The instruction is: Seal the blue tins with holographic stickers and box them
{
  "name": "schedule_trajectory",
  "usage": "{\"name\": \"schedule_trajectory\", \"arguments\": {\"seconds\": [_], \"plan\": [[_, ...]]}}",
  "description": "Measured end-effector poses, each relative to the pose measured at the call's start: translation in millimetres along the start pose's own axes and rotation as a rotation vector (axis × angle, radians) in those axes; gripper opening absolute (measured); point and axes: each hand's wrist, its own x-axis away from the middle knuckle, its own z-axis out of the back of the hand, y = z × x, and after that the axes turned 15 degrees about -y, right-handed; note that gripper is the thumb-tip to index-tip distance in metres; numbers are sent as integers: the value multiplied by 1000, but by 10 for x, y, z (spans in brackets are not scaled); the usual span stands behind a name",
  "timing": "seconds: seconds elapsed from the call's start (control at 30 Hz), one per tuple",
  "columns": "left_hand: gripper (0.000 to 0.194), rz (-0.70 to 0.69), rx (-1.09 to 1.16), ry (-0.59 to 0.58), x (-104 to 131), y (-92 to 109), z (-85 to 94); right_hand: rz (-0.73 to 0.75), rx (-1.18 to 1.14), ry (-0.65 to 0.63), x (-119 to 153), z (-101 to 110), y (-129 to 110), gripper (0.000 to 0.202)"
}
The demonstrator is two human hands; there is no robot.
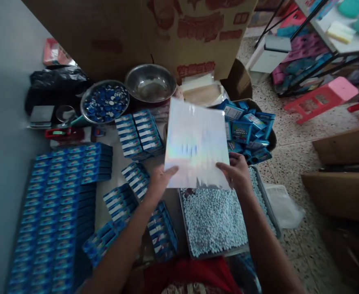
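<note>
Both my hands hold up a shiny iridescent sheet (194, 143) by its lower corners. My left hand (159, 179) grips the lower left corner, my right hand (237, 173) the lower right. The sheet hangs above a grey tray (271, 220) filled with small pale blue-white pellets (216, 220). Stacks of small blue boxes (139, 132) lie just left of the sheet, more of them (162, 232) under my left forearm.
A large block of packed blue boxes (60, 212) fills the left side. Behind are a bowl of blue caps (105, 102), an empty steel bowl (150, 83), a cardboard box (155, 28) and a heap of loose blue boxes (248, 130). A pink stool (326, 96) stands on the floor at right.
</note>
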Motion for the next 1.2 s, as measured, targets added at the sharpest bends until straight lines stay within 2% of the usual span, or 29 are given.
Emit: {"name": "schedule_trajectory", "arguments": {"seconds": [0.03, 0.1, 0.2, 0.3, 0.4, 0.47, 0.6, 0.7, 0.77, 0.83, 0.93, 1.0, 1.07, 1.13, 1.2], "plan": [[34, 6, -52, -3, 4, -171, -155, -28, 67, 23, 37, 68, 91, 83], [39, 64, -155, 11, -4, -413, -348, -26, 185, 47, 39, 166, 239, 68], [40, 141, -182, 58, -53, -552, -424, 0, 199, 40, -69, 200, 347, 56], [48, 108, -144, 118, -95, -512, -430, 22, 199, 64, -185, 155, 303, 58], [55, 51, -149, 122, -93, -393, -437, 72, 368, 142, -224, 111, 141, 66], [46, 30, -231, 123, -69, -306, -415, 81, 561, 156, -205, 88, 5, 66], [12, 20, -490, 82, 4, -193, -305, -23, 1076, 158, -117, 26, -222, 44], [7, 18, -491, 39, 135, -162, -230, -100, 1241, 185, -21, -13, -310, 40], [7, -4, -448, 79, 279, -146, -182, -85, 1185, 255, 79, 3, -335, 43], [13, -60, -412, 157, 437, -109, -110, 3, 1035, 327, 226, 70, -340, 42], [26, -231, -393, 337, 592, 69, 60, 186, 675, 310, 563, 244, -343, 29], [35, -381, -416, 469, 598, 317, 178, 243, 417, 216, 867, 366, -370, 22], [41, -522, -455, 541, 549, 660, 237, 220, 203, 101, 1190, 462, -411, 24], [41, -635, -503, 525, 507, 1026, 199, 151, 58, 1, 1465, 530, -426, 32], [35, -680, -549, 455, 522, 1309, 71, 94, -22, -70, 1636, 591, -369, 39]]}}
